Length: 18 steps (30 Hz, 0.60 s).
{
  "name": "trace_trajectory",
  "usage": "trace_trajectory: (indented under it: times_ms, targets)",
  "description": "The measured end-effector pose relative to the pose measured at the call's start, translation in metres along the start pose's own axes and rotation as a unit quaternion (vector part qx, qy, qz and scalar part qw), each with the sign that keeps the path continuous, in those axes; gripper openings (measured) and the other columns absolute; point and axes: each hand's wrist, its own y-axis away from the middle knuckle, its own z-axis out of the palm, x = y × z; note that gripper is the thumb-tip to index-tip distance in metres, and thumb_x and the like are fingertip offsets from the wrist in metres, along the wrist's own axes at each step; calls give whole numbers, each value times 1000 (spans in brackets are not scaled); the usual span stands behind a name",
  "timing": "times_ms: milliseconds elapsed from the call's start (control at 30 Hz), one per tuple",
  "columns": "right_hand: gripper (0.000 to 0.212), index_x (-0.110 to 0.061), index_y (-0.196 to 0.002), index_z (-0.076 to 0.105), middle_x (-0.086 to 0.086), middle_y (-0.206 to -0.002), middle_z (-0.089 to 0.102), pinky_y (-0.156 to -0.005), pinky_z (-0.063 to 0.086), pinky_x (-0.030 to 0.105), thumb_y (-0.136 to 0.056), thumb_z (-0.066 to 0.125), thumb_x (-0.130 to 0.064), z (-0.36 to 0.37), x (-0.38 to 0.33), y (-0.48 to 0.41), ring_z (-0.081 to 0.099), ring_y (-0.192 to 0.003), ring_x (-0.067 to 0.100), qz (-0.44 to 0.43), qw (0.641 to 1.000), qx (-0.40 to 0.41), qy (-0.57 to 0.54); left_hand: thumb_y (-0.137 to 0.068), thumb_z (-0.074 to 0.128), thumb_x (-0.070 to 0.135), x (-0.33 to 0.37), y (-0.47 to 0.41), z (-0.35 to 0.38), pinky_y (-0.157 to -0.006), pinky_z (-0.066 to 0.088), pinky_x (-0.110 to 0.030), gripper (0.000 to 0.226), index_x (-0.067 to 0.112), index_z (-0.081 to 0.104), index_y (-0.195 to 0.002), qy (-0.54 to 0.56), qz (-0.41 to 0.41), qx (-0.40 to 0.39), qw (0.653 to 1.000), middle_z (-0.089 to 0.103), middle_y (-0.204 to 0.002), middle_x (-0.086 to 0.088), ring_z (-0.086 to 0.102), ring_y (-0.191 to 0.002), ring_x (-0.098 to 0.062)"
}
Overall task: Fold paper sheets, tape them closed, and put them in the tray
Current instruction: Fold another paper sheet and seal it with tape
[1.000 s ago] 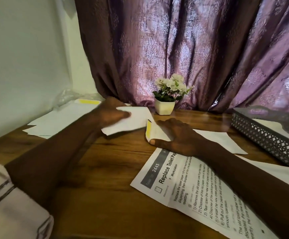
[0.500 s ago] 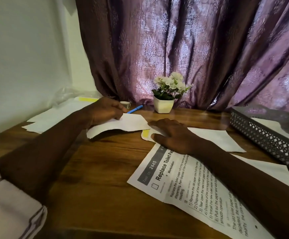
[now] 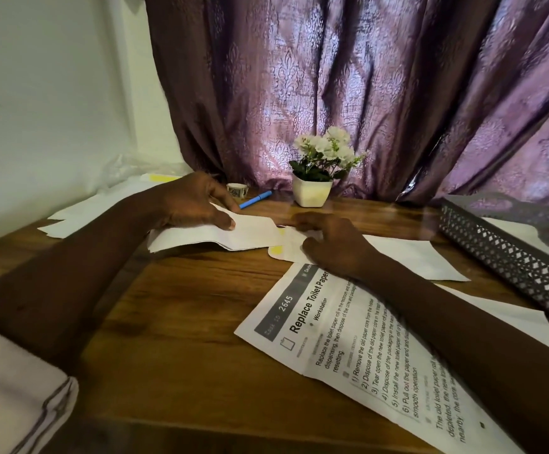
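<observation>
Where your left side begins: spare sheets (image 3: 79,214) lie stacked on the counter (image 3: 168,322), not yet folded, I judge.
Your left hand (image 3: 194,203): thumb and fingers pinch the folded sheet (image 3: 250,234), raised slightly off the counter.
Behind it: small tape roll (image 3: 237,190), blue pen (image 3: 255,199), flower pot (image 3: 312,191); no tape looks applied yet.
Your right hand (image 3: 328,240): fingers loosely flat, pressing a yellow-marked paper (image 3: 281,252) just beside the folded sheet.
Printed sheet (image 3: 332,339): lies under your right forearm, in the way.
Tray (image 3: 509,257): far right, already holding paper; more remain to go in.
</observation>
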Motion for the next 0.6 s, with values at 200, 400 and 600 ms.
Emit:
trace_trajectory:
  times_ms: [200, 400, 600]
  targets:
    - [82, -26, -143, 55, 2, -147, 47, -116, 35, 48, -85, 46, -83, 4, -6, 0, 38, -141, 25, 5, 988, -39, 150, -79, 83, 28, 0, 1, 11, -92, 52, -34, 29, 27, 77, -107, -86, 2, 2, 996, 67, -117, 4, 63, -99, -13]
    - [85, -34, -128, 71, -1, -135, 63, -112, 39, 49, -63, 54, -86, 2, -15, -7, 44, -138, 31, 65, 992, -48, 102, -80, 70, 65, 9, -4, 36, -93, 50, -37, 51, 29, 69, -116, -143, -28, 44, 988, 64, -128, 2, 59, -113, -21]
    - [48, -33, -108, 72, -6, -115, 69, -92, 52, 32, -67, 65, -58, -2, -8, 4, 63, -109, 14, 62, 995, 38, 65, -70, 77, 69, 5, -7, 33, -96, 53, -41, 52, 27, 78, -101, -77, -35, 60, 995, 70, -119, -1, 63, -106, -22]
